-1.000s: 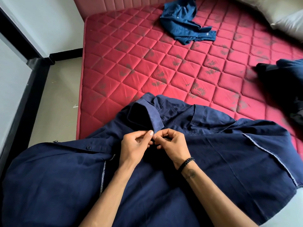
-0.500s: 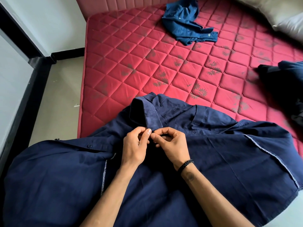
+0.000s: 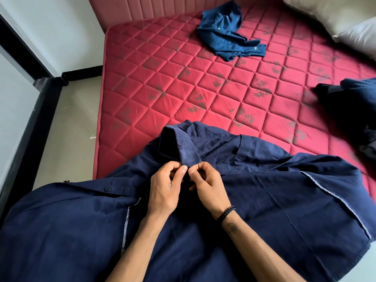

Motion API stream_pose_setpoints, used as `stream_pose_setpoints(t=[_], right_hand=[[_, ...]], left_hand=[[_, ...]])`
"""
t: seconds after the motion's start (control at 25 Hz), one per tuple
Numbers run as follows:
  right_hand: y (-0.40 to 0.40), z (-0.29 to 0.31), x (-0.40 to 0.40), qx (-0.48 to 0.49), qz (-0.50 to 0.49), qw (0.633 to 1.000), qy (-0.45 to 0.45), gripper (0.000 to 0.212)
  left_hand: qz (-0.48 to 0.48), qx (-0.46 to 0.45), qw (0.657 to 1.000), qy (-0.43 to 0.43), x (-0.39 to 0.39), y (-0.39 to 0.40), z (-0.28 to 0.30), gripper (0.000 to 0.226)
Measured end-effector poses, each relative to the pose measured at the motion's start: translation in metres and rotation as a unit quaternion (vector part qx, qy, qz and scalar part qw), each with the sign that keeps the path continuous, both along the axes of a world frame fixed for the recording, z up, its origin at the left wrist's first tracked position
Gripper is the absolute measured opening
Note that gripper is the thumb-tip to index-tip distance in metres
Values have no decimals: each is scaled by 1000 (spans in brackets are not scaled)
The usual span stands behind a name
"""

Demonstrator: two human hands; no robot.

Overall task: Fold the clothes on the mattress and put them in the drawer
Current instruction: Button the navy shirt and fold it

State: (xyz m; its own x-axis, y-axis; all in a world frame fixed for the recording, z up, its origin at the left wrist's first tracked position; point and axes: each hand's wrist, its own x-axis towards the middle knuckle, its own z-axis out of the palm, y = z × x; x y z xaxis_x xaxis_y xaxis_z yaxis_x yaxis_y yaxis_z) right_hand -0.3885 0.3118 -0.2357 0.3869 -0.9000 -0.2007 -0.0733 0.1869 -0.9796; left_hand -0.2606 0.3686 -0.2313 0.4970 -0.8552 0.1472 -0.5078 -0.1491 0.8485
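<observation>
Head view, the only 1: little differs from 1 s ago. My left hand (image 3: 164,190) and right hand (image 3: 207,186) have stayed together at the collar (image 3: 186,148) of the navy shirt (image 3: 274,200), thumbs and fingertips pinching the placket just below the collar tip. They sit a touch closer together now. I judge I'm fastening the top button, so folding hasn't begun. The shirt is spread over the near edge of the red mattress (image 3: 162,94), directly under both hands, draping toward me. 1 crumpled blue garment (image 3: 225,35) lies well apart at the far side, another dark pile (image 3: 350,110) at right. No drawer in sight.
</observation>
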Motion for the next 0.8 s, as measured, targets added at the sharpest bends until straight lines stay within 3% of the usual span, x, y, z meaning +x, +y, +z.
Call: stream_pose_setpoints(t=[0.12,0.36,0.4,0.48,0.56,0.64,0.72,0.8], right_hand=[[-2,2,1,45,28,999,-13,13],[-11,4,-5,159,76,979,-101,13],[-12,5,-8,136,89,985,-64,12],[-24,9,-18,-20,82,993,88,11],[-53,19,-22,-223,-8,951,212,18],[-96,33,-18,-342,-40,900,269,37],[-135,50,-3,-374,90,865,321,67],[-161,64,13,-379,240,824,345,60]], left_hand=[[-13,4,1000,-26,5,-2,0,14],[1,12,999,48,2,-1,6,9],[13,11,999,50,3,0,9,14],[37,-16,999,1,14,3,21,29],[69,-47,991,-106,46,-6,27,39],[32,46,980,-192,89,-25,30,60],[-65,199,965,-158,113,-44,30,80],[-126,238,957,-111,120,-58,27,65]])
